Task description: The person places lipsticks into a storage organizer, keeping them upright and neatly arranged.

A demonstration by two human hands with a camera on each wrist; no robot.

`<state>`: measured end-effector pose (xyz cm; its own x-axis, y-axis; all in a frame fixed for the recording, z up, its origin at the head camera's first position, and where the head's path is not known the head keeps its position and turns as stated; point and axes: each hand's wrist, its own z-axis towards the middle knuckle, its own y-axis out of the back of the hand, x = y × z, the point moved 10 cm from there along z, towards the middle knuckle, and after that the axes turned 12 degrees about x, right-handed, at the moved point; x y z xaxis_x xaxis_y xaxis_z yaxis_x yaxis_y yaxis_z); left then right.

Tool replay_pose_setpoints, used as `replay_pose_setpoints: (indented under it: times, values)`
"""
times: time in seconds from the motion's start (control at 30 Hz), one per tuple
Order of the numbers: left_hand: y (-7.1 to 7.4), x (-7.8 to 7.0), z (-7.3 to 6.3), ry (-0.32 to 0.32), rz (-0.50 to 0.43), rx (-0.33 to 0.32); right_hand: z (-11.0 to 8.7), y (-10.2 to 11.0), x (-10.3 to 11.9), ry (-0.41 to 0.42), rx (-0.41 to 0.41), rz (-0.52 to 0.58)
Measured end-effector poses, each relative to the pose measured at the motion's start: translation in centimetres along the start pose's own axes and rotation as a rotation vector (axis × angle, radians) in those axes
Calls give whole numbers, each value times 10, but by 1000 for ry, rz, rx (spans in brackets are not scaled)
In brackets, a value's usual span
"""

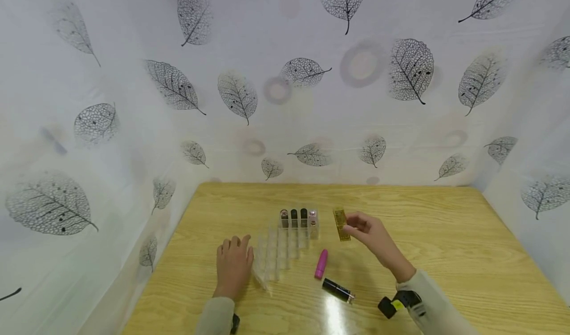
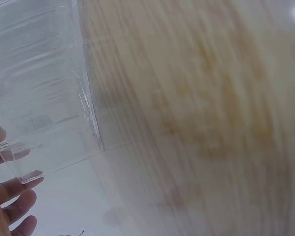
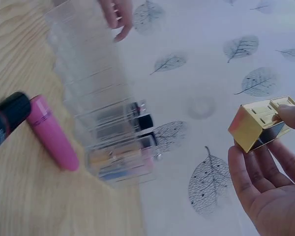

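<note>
- Right hand (image 1: 371, 236) pinches gold case (image 3: 250, 129) between thumb and fingers.
- Case: boxy, shiny, sharp-edged; slots on one face, another dark.
- Left hand (image 1: 233, 270): fingers loosely extended at clear organizer's (image 1: 282, 248) edge.
- Pink tube (image 1: 321, 264) between hands, on counter (image 1: 463, 241).

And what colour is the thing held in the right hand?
The held item is shiny gold, seen best in the right wrist view.

From afar I am counting one left hand (image 1: 233, 267) and one right hand (image 1: 367, 232), two in all. I am seeing one gold case (image 1: 339, 219), one bright pink tube (image 1: 321, 264), one black tube (image 1: 336, 290) and one clear organizer (image 1: 282, 250). Inside it I am making out three dark-topped tubes (image 1: 294, 216), plus at least one pinkish item (image 1: 313, 215).
</note>
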<state>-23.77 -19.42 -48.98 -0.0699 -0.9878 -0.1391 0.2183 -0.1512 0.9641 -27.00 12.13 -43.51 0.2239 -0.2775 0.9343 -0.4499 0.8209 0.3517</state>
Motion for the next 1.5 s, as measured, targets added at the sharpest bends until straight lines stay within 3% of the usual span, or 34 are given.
replay_pose_setpoints:
  times: [0.3,0.53,0.7,0.77,0.87,1.0,1.1,1.3,1.5]
  values:
    - [-2,1,1,1,-7,-3,2,4,25,44,-22,107]
    - [-3,3,2,24,-30,42,-5,6,42,71,-41,132]
    - [13,-4,5,19,-81,31,-12,8,54,133,-42,138]
    - [31,-18,8,-7,-120,3,-15,8,59,164,-38,138]
    - [68,-50,13,-83,-202,-40,-19,6,65,205,-26,151]
    - [116,-102,16,-251,-311,-108,-22,0,72,247,6,177]
    - [141,-137,17,-383,-356,-141,-24,-5,75,276,34,205]
    - [161,-187,23,-551,-341,-134,-25,-12,79,318,71,223]
    - [165,-211,25,-630,-330,-95,-27,-14,79,322,81,214]
